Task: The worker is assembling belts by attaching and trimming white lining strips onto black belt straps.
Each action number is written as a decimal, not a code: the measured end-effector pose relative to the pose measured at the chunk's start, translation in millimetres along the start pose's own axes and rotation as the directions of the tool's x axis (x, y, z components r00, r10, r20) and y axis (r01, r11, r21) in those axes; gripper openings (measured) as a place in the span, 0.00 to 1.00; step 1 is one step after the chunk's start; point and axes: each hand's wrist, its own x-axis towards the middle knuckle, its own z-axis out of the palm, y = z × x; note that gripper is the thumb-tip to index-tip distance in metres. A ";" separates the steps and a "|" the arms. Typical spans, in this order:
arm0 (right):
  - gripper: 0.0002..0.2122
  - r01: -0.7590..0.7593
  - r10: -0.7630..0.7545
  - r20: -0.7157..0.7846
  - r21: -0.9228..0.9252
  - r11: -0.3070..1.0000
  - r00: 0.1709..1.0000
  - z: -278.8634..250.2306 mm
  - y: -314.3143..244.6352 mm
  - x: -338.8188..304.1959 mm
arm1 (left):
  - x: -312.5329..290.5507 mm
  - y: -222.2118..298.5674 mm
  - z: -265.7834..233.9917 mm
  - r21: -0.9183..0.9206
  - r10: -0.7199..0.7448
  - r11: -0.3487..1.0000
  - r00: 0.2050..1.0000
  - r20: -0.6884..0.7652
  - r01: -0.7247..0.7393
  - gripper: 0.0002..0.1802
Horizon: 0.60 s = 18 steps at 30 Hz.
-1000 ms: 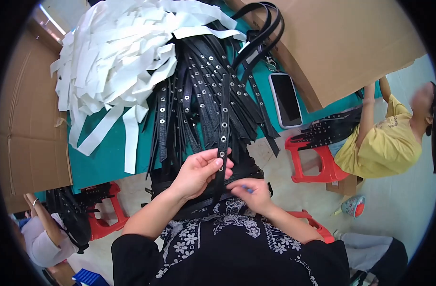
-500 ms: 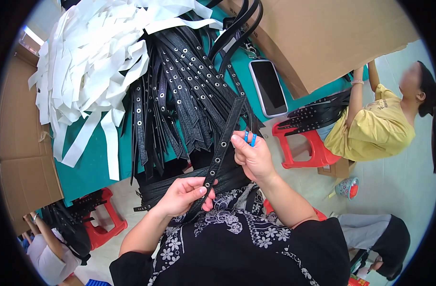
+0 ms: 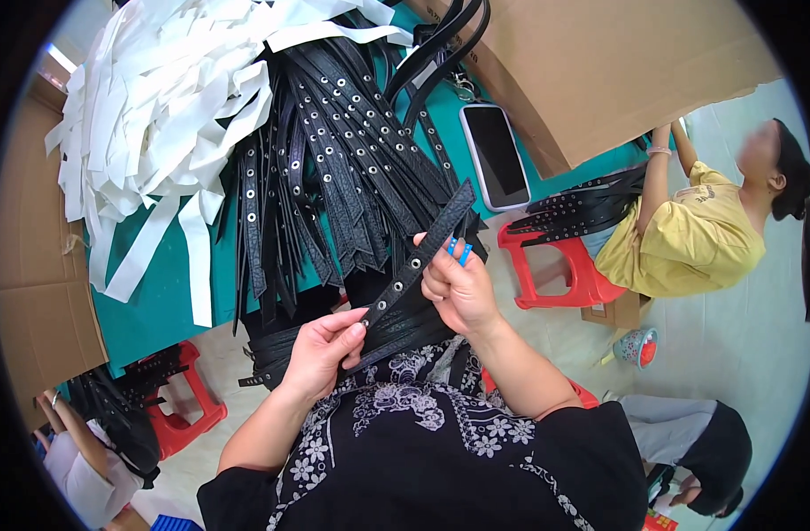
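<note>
A black leather-look belt strap with a row of silver eyelets [image 3: 399, 286] slants up to the right in front of my body. My left hand [image 3: 323, 348] is closed on its lower part, thumb and fingers pinching it. My right hand [image 3: 458, 285] is closed around the strap closer to its upper end. Two small blue pieces [image 3: 459, 250] stick out between the right fingers; they look like handles of a little tool, whose kind I cannot make out. More black straps [image 3: 360, 338] lie across my lap, just behind the hands.
Many eyelet straps [image 3: 334, 168] hang over the green table's [image 3: 148, 301] edge. Beside them are a heap of white strips [image 3: 157, 115], a phone [image 3: 495, 157] and a cardboard box [image 3: 617, 80]. A person in yellow [image 3: 688, 239] sits at right near a red stool [image 3: 555, 270].
My right hand has moved left onto the strap and now grips it near the upper end. The strap leans further right, and my left hand has shifted slightly left along with the view.
</note>
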 end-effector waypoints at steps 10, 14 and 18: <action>0.15 0.016 -0.019 0.044 0.085 0.996 0.999 -11.1 7.0 -8.3 | -1.2 -5.3 -4.1 0.071 0.006 0.997 1.000 -0.001 -0.006 0.14; 0.13 0.053 -0.053 -0.003 0.043 0.998 0.999 -13.6 14.5 -15.2 | -7.6 -10.6 -7.0 0.048 -0.034 0.998 0.999 0.039 0.032 0.14; 0.12 0.094 -0.092 -0.082 0.023 0.995 0.992 -14.2 19.3 -24.7 | -12.4 -15.7 -5.0 0.059 -0.032 0.998 0.995 0.095 0.026 0.16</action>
